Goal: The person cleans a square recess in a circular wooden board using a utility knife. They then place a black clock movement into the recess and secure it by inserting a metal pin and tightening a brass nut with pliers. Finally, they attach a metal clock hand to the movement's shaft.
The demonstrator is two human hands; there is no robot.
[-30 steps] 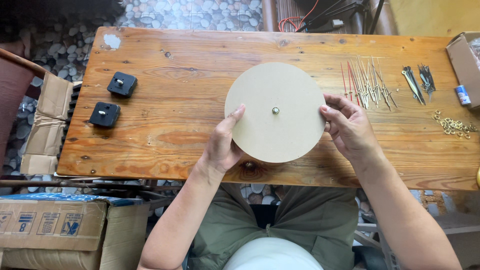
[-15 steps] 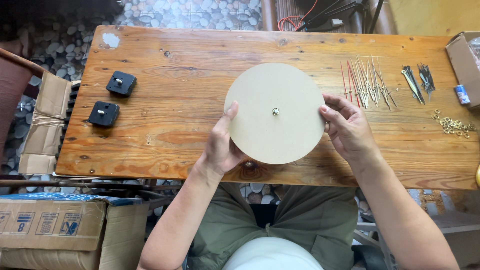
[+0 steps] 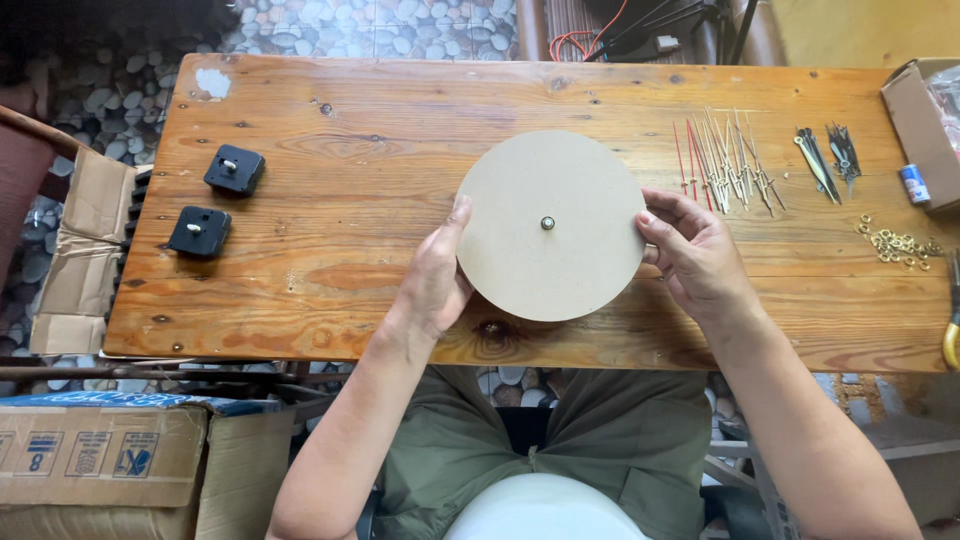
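Note:
A round tan board disc (image 3: 550, 190) with a small metal shaft at its centre (image 3: 547, 222) is held over the wooden table (image 3: 340, 120). My left hand (image 3: 435, 275) grips its left edge, thumb on top. On the opposite edge, my right hand (image 3: 695, 255) holds the disc the same way. Two black square clock movements (image 3: 234, 170) (image 3: 199, 231) lie at the table's left. To the right of the disc lie a row of thin metal and red clock hands (image 3: 725, 160), a few dark hands (image 3: 825, 155), and a scatter of small brass rings (image 3: 895, 243).
A brown cardboard box (image 3: 920, 110) stands at the table's right edge with a small blue cylinder (image 3: 913, 184) beside it. Cardboard boxes (image 3: 120, 455) stand on the floor at lower left, folded cardboard (image 3: 80, 250) left of the table. Red and black cables (image 3: 620, 30) run at the back.

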